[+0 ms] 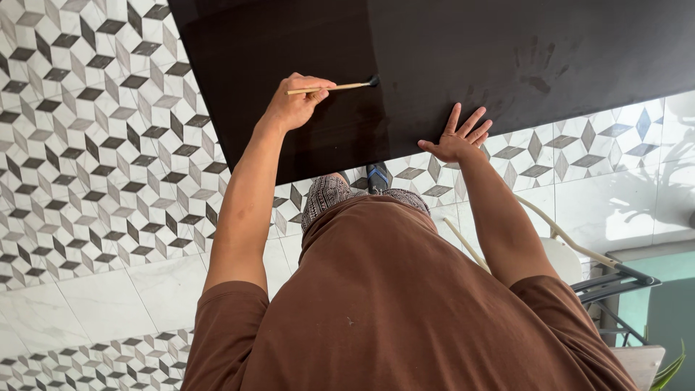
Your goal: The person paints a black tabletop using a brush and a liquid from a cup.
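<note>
Near the board's (449, 51) front edge, left-hand (293, 105) fingers pinched shut on a thin wooden-handled brush (334, 87), bristle tip on the dark surface at a seam. Right hand (457, 139) flat, fingers spread, pressing that edge. Surface reads uniformly dark with hand smudges toward the right; coated versus bare areas cannot be told. Patterned tile floor (94, 145) below.

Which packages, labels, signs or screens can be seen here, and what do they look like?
None in view: no package, label, sign or screen shows.
The left hand holds a thin wooden-handled brush on a large dark brown panel.
The right hand lies flat on the panel's edge, above the patterned tile floor.
</note>
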